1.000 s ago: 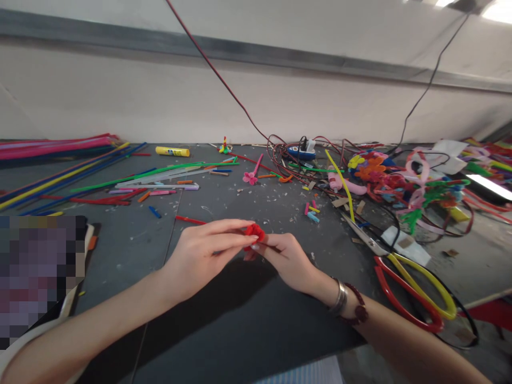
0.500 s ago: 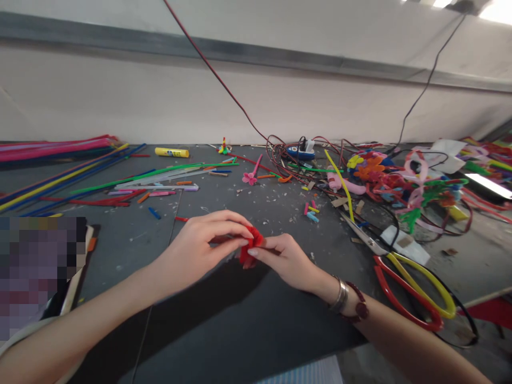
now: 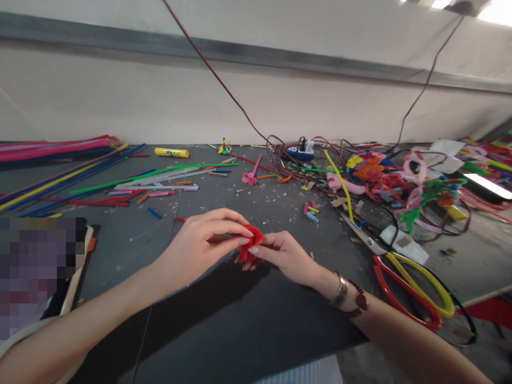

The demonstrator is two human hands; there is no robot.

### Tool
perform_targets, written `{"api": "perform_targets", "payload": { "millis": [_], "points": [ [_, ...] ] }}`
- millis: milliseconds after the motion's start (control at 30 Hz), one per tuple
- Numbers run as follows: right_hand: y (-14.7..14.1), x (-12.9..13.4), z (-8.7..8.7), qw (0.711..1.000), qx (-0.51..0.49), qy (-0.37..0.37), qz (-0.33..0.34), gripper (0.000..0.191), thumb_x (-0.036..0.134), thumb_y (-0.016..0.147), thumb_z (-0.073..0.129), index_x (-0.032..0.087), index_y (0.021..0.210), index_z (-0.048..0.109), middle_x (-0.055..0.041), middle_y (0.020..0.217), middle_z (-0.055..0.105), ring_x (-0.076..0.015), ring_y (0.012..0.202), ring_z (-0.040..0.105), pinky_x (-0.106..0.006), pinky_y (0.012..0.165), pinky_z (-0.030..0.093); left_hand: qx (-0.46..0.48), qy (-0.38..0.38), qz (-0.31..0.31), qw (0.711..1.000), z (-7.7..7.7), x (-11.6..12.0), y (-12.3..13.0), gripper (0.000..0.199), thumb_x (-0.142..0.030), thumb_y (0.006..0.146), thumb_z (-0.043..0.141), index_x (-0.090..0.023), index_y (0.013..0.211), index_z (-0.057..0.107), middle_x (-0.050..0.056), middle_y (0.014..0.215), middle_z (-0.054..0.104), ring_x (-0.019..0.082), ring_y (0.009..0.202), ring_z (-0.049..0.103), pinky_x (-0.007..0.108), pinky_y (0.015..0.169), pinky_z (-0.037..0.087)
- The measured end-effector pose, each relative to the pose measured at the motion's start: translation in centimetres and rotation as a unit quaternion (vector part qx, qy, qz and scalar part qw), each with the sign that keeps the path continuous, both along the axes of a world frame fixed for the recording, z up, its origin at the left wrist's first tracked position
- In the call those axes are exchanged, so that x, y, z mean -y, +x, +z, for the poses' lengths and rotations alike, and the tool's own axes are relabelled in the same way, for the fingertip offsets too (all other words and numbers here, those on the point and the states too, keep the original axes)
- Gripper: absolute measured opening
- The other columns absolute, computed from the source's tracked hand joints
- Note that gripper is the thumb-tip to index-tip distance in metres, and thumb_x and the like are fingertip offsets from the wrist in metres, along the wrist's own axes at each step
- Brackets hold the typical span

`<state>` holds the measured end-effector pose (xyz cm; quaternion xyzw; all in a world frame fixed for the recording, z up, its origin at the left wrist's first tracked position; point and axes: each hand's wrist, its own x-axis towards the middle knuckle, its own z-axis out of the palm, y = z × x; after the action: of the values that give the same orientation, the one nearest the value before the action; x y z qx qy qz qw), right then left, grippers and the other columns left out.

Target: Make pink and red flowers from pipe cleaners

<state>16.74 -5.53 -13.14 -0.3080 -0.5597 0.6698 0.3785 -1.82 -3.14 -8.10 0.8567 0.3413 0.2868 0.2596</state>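
A small bent shape of fuzzy red pipe cleaner (image 3: 252, 237) is held above the front middle of the dark table (image 3: 224, 341). My left hand (image 3: 208, 237) pinches it from the left between thumb and fingers. From the right, my right hand (image 3: 286, 256) grips its near side, the thumb pressed on the front and the other fingers partly behind. The fingers cover much of the red piece, so its full form is hidden. Scissors with red and yellow handles (image 3: 412, 288) lie to the right of my right hand, their blades towards the back.
Long pipe cleaners (image 3: 60, 181) lie at the left, near a yellow glue stick (image 3: 172, 153). A pink flower (image 3: 250, 177) lies behind my hands. Tangled cables surround a blue power strip (image 3: 300, 153). Colourful finished pieces (image 3: 372, 170) heap up at the right.
My right hand's fingers have shifted slightly around the red pipe cleaner, and the red piece has turned a little. Both hands stay in nearly the same place.
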Motion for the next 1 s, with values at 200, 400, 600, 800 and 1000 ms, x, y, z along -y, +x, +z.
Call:
{"api": "perform_targets", "payload": {
  "millis": [200,400,600,800,1000],
  "points": [
    [0.0,0.0,0.0,1.000,-0.024,-0.016,-0.011,0.016,0.027,0.079,0.058,0.015,0.080,0.069,-0.0014,0.071,0.067,-0.0088,0.064,0.062,-0.021,0.065,0.050,0.017,0.090,0.003,0.996,-0.9,-0.2,0.0,0.015,-0.020,0.080,0.056,-0.022,0.085,0.070,0.003,0.095,0.061,0.010,0.071,0.059,0.019,0.063,0.047],
    [-0.2,-0.1,-0.6,0.997,-0.048,-0.057,-0.028,0.017,0.029,0.076,0.061,0.014,0.078,0.069,-0.0021,0.069,0.067,-0.0089,0.061,0.061,-0.022,0.064,0.049,0.034,0.074,-0.002,0.997,-1.0,-0.3,0.1,0.012,-0.021,0.079,0.058,-0.019,0.083,0.068,0.002,0.082,0.065,0.011,0.070,0.060,0.019,0.066,0.047],
    [-0.4,-0.2,-0.6,0.987,-0.087,-0.124,-0.055,0.020,0.031,0.071,0.066,0.012,0.069,0.066,0.0009,0.054,0.061,-0.0069,0.050,0.055,-0.020,0.054,0.044,0.034,0.025,0.001,0.999,-0.9,-0.3,0.1,0.013,-0.024,0.081,0.055,-0.019,0.081,0.067,0.001,0.085,0.069,0.013,0.077,0.063,0.022,0.073,0.048],
    [-0.2,-0.3,-0.9,0.978,-0.116,-0.165,-0.052,0.021,0.032,0.074,0.063,0.012,0.068,0.062,0.0029,0.048,0.054,-0.0045,0.042,0.045,-0.018,0.043,0.034,0.025,-0.006,-0.023,0.999,-0.7,-0.4,-0.1,0.015,-0.025,0.083,0.052,-0.019,0.085,0.066,0.003,0.092,0.068,0.015,0.084,0.062,0.026,0.078,0.048],
    [-0.2,-0.4,-1.1,0.980,-0.098,-0.145,-0.090,0.019,0.032,0.074,0.064,0.013,0.069,0.062,0.0040,0.050,0.052,-0.0044,0.043,0.045,-0.017,0.044,0.034,0.011,-0.004,-0.046,0.999,-0.5,-0.4,-0.2,0.014,-0.021,0.083,0.051,-0.020,0.085,0.065,0.003,0.095,0.067,0.015,0.086,0.061,0.024,0.075,0.047]
  ]
}}
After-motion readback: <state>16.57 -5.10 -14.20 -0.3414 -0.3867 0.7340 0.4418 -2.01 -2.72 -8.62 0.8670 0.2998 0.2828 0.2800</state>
